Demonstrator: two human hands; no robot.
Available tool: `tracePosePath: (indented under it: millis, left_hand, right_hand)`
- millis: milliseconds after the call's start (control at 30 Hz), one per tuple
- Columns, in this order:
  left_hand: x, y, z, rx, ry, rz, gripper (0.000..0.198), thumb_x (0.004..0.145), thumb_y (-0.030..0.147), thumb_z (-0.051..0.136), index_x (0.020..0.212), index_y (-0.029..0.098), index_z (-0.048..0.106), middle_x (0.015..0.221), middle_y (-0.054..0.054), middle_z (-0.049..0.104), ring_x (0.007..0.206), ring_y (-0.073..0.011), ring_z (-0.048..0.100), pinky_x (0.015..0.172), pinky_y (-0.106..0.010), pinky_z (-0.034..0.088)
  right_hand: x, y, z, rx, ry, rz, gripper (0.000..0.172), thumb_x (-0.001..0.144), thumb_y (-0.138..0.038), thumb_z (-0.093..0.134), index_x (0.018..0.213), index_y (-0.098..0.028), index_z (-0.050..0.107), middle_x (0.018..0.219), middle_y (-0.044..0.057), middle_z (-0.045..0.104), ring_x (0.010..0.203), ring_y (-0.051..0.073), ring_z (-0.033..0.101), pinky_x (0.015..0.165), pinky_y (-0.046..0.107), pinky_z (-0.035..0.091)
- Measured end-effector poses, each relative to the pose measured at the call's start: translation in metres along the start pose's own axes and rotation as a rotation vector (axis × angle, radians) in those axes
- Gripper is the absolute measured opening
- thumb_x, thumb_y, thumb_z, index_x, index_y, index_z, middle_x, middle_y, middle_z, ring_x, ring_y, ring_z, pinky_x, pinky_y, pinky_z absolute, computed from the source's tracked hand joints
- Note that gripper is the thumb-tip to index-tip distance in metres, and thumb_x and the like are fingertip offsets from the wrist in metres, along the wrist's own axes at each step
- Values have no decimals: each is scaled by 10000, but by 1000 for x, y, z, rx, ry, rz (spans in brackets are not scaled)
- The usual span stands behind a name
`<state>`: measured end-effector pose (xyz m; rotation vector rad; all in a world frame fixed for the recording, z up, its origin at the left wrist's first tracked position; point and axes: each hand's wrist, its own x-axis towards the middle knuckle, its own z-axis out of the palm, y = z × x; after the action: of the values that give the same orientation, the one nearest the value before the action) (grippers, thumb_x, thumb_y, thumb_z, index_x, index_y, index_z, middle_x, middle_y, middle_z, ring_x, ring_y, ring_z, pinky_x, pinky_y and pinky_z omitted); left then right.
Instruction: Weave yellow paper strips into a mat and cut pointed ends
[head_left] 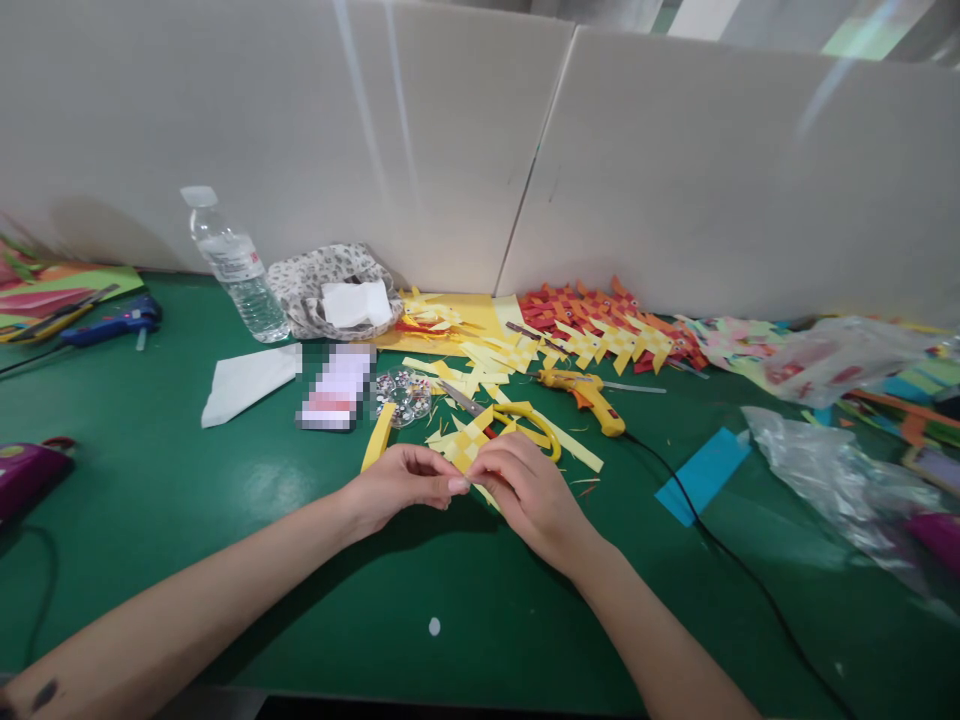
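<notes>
My left hand (409, 480) and my right hand (525, 490) meet fingertip to fingertip over the green table (337, 600). Both are pinched closed on something too small to make out. Just beyond the fingers lies a woven yellow paper piece (465, 440), partly hidden by my right hand. Scissors with yellow handles (551, 432) rest behind my right hand, blades pointing back left. A round clear case of small beads or eyes (403, 397) sits behind my left hand, near a yellow strip (379, 437).
A yellow glue gun (589, 395) trails a black cord down the right side. Behind are red and orange woven pieces (585, 315). Left stand a water bottle (240, 270), a patterned bag (300, 285) and a phone (337, 388). Right lie blue paper (705, 475) and plastic bags (840, 480).
</notes>
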<state>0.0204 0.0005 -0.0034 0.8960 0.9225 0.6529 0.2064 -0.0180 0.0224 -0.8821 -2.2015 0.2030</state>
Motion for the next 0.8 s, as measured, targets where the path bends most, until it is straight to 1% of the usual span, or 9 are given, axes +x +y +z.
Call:
tracePosePath:
  millis: [167, 633, 800]
  left_hand:
    - [0, 0, 0, 5, -1, -3, 252, 513, 312, 845, 662, 151, 720, 633, -7, 677, 541, -62, 555, 643, -234, 482]
    - [1, 0, 0, -19, -3, -7, 279, 530, 322, 837, 713, 151, 713, 696, -12, 695, 545, -56, 562, 644, -234, 487]
    - [-1, 2, 1, -75, -27, -16, 274, 547, 317, 831, 731, 153, 713, 702, -6, 693, 575, -64, 582, 661, -235, 501]
  right_hand:
    - [-1, 0, 0, 17, -29, 37, 121, 881, -113, 479, 823, -198, 542, 794, 28, 601, 757, 147, 533, 712, 285, 461]
    - [-1, 1, 2, 19, -13, 31, 124, 890, -121, 450, 827, -205, 516, 804, 36, 584, 771, 156, 532, 709, 297, 466]
    - [-2, 3, 4, 14, -10, 35, 131, 884, -109, 448, 833, -209, 515, 798, 30, 581, 762, 157, 526, 688, 296, 462]
